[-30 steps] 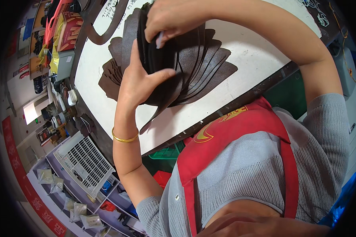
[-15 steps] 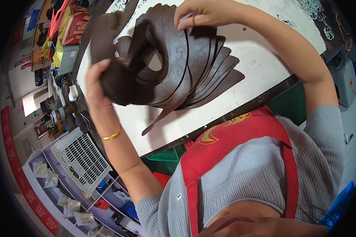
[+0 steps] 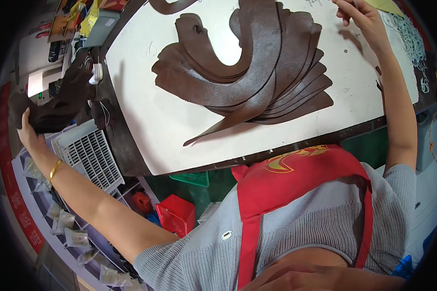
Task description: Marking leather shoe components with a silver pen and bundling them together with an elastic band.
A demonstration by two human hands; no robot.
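Observation:
A fanned stack of curved dark brown leather pieces [image 3: 257,80] lies on the white board [image 3: 131,121]. One pointed strip sticks out toward the near left. Beyond the board's left edge, my left hand [image 3: 31,136] is closed around a bundle of dark brown leather pieces [image 3: 58,109], which hangs blurred in the air. Over the far right of the board, my right hand [image 3: 361,19] has its fingers curled together. A thin, pale thing shows between them, too small to name. That hand is apart from the stack.
Another curved brown piece [image 3: 175,6] lies at the board's far edge. Pale green cords [image 3: 405,39] are heaped at the far right. To the left stand a white slatted panel [image 3: 90,155] and shelves with small bags. Red [image 3: 177,213] and green baskets [image 3: 192,178] sit below the table.
My left hand has swung left with its leather bundle, off the board. My right hand has left the stack and moved to the right. The stack shows more fully.

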